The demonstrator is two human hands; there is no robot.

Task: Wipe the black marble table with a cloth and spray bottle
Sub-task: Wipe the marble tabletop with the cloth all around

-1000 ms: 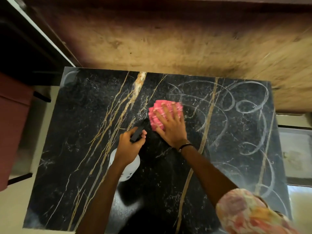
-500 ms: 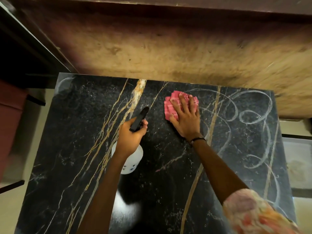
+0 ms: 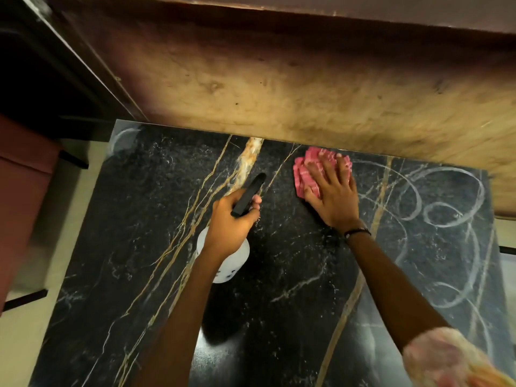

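The black marble table [image 3: 134, 247] with gold veins fills the view; pale looping smear marks cover its right part. My right hand [image 3: 332, 196] lies flat, fingers spread, pressing a folded pink cloth [image 3: 303, 174] onto the table near its far edge. My left hand [image 3: 231, 222] grips the black trigger head of a white spray bottle [image 3: 233, 265], held above the table's middle with the nozzle pointing away from me.
A worn wooden wall [image 3: 307, 90] runs along the table's far edge. A reddish-brown cabinet [image 3: 22, 196] stands to the left over a pale floor [image 3: 25, 336]. A dark thin band [image 3: 357, 231] circles my right wrist.
My right hand has pushed the pink cloth away from me, from the table's middle to its far edge. The left hand with the bottle stayed in the middle; its nozzle now shows.
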